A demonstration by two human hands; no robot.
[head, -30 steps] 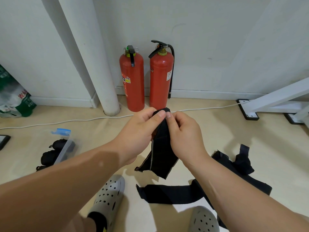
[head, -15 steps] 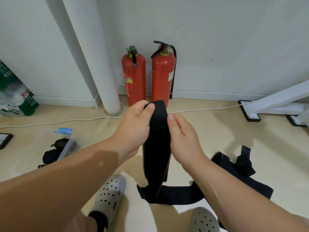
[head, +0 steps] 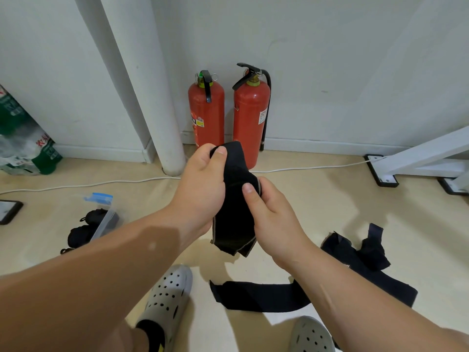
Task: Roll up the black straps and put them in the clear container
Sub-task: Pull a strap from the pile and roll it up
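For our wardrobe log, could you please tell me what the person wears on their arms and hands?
Nothing that shows: no sleeves come into view, and the left hand and right hand have no gloves, rings or watch.

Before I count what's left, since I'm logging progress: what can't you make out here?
Head view:
- Clear container: its near part is behind the left forearm; rolls inside cannot be counted.
- Floor straps: the right forearm crosses them; one piece or several, cannot tell.
- Held strap: left hand and right hand cover parts of it; whether a roll is started cannot be told.
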